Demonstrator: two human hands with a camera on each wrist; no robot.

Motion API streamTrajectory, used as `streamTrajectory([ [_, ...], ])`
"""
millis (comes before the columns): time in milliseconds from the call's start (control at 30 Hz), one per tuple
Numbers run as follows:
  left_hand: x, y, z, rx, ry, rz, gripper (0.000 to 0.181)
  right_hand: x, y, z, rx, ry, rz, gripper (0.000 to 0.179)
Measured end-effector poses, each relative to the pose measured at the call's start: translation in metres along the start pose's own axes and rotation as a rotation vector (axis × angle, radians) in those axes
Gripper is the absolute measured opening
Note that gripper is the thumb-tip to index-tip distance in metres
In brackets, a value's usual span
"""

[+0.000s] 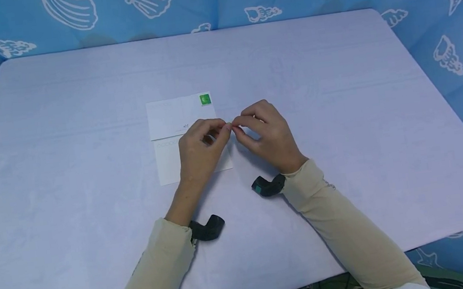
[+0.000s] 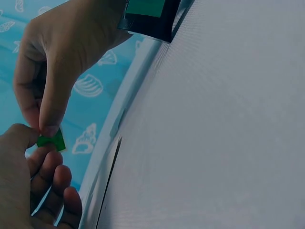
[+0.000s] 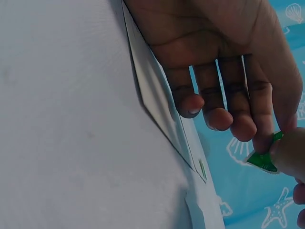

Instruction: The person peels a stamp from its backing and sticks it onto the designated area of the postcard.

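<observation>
A small green stamp point(image 2: 58, 141) with a pale border is held in the air between both hands, mostly hidden by fingertips in the head view. My left hand point(image 1: 202, 144) pinches it from one side, and my right hand point(image 1: 268, 134) pinches it from the other with thumb and fingertips. In the right wrist view the stamp point(image 3: 262, 162) looks bent or tilted. Below the left hand lies a white envelope point(image 1: 169, 164), partly covered by that hand. Just beyond it, another white envelope point(image 1: 171, 115) bears a green stamp point(image 1: 205, 99) in its upper right corner.
A white cloth point(image 1: 68, 193) covers the table. Blue curtains point(image 1: 231, 0) with white shell prints hang around its far and side edges. Black wrist devices point(image 1: 209, 228) stick out from both sleeves near the tabletop.
</observation>
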State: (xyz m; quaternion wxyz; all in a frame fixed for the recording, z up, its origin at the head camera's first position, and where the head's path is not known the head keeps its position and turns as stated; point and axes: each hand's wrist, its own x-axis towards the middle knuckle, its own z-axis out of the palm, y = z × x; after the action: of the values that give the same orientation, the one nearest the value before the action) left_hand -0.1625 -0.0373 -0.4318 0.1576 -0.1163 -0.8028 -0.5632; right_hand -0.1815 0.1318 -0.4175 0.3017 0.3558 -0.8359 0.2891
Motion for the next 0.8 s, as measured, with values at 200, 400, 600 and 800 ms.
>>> streamTrajectory([
  [200,0.0018,-0.0008,-0.0006,0.025,0.038,-0.009,0.013,0.0019,-0.0029,0.0014,0.019,0.013,-0.028,0.009],
  [400,0.0015,-0.0015,-0.002,0.032,0.054,0.017,0.009,0.001,-0.002,0.0046,0.078,0.078,0.071,0.012],
  [600,0.0008,-0.0022,-0.0009,0.027,0.05,0.044,0.009,-0.0034,0.0017,0.0064,0.146,0.1,0.185,0.016],
  [800,0.0007,-0.0031,0.0003,0.029,0.032,0.086,0.008,-0.0059,0.0039,0.0086,0.185,0.064,0.177,0.009],
])
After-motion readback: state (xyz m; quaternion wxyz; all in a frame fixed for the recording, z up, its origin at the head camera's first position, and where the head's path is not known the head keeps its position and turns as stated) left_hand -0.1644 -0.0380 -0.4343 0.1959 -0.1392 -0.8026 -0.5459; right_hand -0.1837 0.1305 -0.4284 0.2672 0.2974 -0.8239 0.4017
